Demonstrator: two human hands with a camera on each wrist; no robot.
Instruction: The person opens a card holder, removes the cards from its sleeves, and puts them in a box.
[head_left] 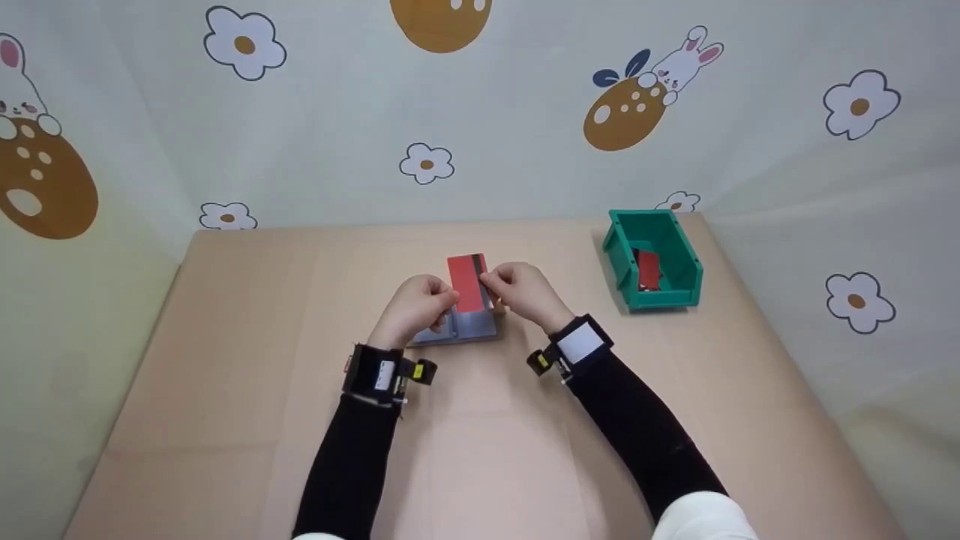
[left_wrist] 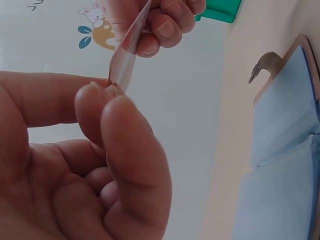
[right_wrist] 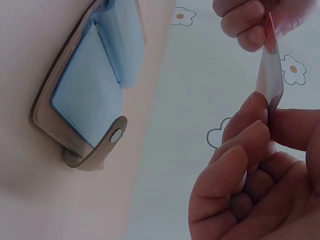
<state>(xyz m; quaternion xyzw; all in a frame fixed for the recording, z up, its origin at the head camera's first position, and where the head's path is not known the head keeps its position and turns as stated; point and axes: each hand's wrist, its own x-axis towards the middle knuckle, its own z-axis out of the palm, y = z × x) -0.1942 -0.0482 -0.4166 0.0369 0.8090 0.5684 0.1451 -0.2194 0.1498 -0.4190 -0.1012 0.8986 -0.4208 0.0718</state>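
Note:
A red card (head_left: 466, 285) with a dark stripe along its right side is held up between both hands, above the table. My left hand (head_left: 412, 307) pinches its left edge between thumb and fingers. On the opposite edge, my right hand (head_left: 529, 292) has the same kind of pinch. Below the card lies an open wallet (head_left: 476, 326), partly hidden by the card and left hand in the head view. The right wrist view shows the wallet's blue inner panels (right_wrist: 90, 90), brownish stitched border and strap (right_wrist: 102, 147) with a metal snap.
A green bin (head_left: 664, 301) stands at the back right of the table (head_left: 247, 375), with red cards (head_left: 649, 271) inside. Behind the table hangs a pale curtain (head_left: 337, 97) printed with flowers and rabbits.

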